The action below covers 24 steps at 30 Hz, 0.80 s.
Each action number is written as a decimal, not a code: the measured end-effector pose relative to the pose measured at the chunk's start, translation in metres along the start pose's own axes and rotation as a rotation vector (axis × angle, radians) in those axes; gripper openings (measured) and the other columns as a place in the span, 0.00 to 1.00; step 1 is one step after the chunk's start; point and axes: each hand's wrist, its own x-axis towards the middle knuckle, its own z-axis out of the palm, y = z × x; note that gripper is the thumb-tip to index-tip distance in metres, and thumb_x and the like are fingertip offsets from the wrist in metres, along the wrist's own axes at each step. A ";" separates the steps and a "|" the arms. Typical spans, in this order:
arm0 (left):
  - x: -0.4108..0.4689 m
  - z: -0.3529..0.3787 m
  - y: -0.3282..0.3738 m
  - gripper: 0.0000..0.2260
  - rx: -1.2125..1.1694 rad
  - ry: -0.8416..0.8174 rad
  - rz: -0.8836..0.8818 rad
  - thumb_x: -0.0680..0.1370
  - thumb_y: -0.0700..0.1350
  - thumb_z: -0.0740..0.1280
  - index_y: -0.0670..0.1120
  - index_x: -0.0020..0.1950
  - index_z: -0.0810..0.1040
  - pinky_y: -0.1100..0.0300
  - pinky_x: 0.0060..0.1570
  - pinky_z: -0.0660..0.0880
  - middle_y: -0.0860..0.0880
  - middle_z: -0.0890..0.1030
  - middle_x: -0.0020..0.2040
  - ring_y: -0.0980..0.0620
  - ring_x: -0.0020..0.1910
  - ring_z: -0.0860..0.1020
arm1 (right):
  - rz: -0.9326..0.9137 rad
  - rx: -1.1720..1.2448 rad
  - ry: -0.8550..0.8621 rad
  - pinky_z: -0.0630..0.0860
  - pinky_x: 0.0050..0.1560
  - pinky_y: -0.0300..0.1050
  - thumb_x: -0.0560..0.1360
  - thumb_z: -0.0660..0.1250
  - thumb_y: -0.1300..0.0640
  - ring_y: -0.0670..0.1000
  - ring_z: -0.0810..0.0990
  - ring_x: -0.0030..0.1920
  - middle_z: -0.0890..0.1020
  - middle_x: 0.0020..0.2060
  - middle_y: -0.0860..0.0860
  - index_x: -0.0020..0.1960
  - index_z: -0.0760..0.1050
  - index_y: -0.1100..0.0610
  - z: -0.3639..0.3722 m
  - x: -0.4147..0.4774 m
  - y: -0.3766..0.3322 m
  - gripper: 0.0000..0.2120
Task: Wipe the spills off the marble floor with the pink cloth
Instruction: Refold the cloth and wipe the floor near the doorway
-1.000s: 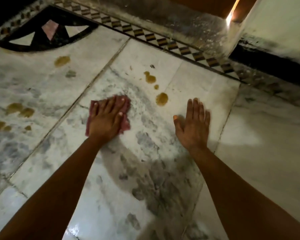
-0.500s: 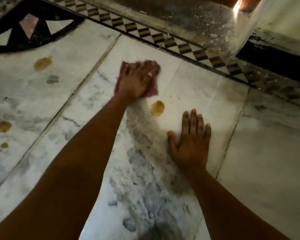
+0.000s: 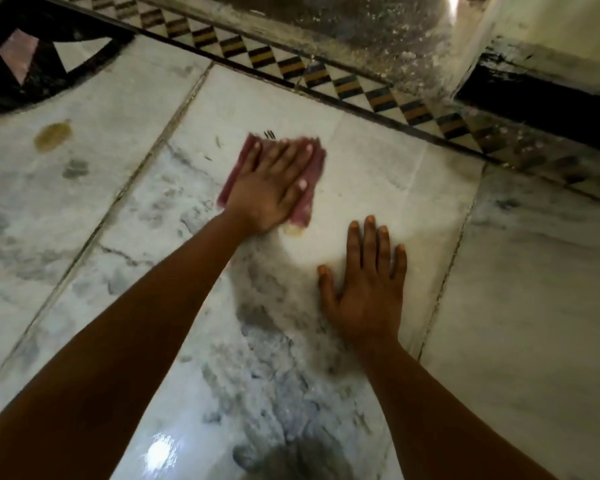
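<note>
Left hand: my left hand point(image 3: 274, 183) lies flat, fingers spread, pressing the pink cloth.
Cloth: crumpled pink cloth point(image 3: 314, 183) on the white veined marble floor point(image 3: 378, 174), at 12 o'clock.
Right hand: my right hand point(image 3: 366, 289) rests splayed on bare floor, empty.
Spills: yellow-brown spill point(image 3: 52, 136) at 10 o'clock; a smear point(image 3: 293, 230) at the cloth's near edge.

Looks to me like a home interior, prob. a hallway or room edge: veined marble floor point(image 3: 413, 188) w/ grouted slabs, inlaid black-yellow-white border strip point(image 3: 329, 77), black geometric corner motif point(image 3: 49, 67), worn wall base point(image 3: 551, 67).
</note>
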 end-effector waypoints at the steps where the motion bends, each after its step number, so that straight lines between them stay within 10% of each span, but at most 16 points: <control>1: -0.021 0.002 -0.003 0.26 -0.002 -0.008 0.061 0.79 0.56 0.40 0.50 0.77 0.46 0.46 0.73 0.41 0.49 0.50 0.78 0.50 0.76 0.47 | 0.000 0.002 0.000 0.48 0.73 0.59 0.75 0.49 0.40 0.58 0.54 0.75 0.56 0.76 0.58 0.76 0.55 0.58 0.000 0.000 0.000 0.35; 9: 0.038 -0.020 -0.058 0.27 -0.002 0.044 -0.309 0.79 0.55 0.41 0.49 0.77 0.45 0.47 0.72 0.40 0.47 0.49 0.78 0.44 0.76 0.48 | 0.003 0.016 0.013 0.48 0.73 0.59 0.76 0.50 0.40 0.58 0.55 0.75 0.57 0.75 0.59 0.76 0.55 0.60 0.001 0.000 0.000 0.35; 19: 0.004 0.005 0.017 0.24 0.085 -0.060 0.368 0.79 0.57 0.39 0.56 0.75 0.40 0.47 0.73 0.39 0.52 0.43 0.77 0.50 0.76 0.41 | 0.009 0.038 0.010 0.48 0.73 0.59 0.74 0.50 0.40 0.58 0.54 0.75 0.58 0.75 0.58 0.75 0.56 0.60 -0.001 0.001 0.000 0.35; 24: 0.041 -0.009 0.006 0.25 0.039 -0.042 -0.065 0.80 0.58 0.41 0.57 0.76 0.40 0.46 0.72 0.36 0.48 0.42 0.78 0.47 0.76 0.41 | -0.004 0.047 0.019 0.47 0.73 0.58 0.75 0.48 0.40 0.57 0.52 0.76 0.55 0.76 0.58 0.76 0.54 0.60 0.001 -0.002 0.001 0.35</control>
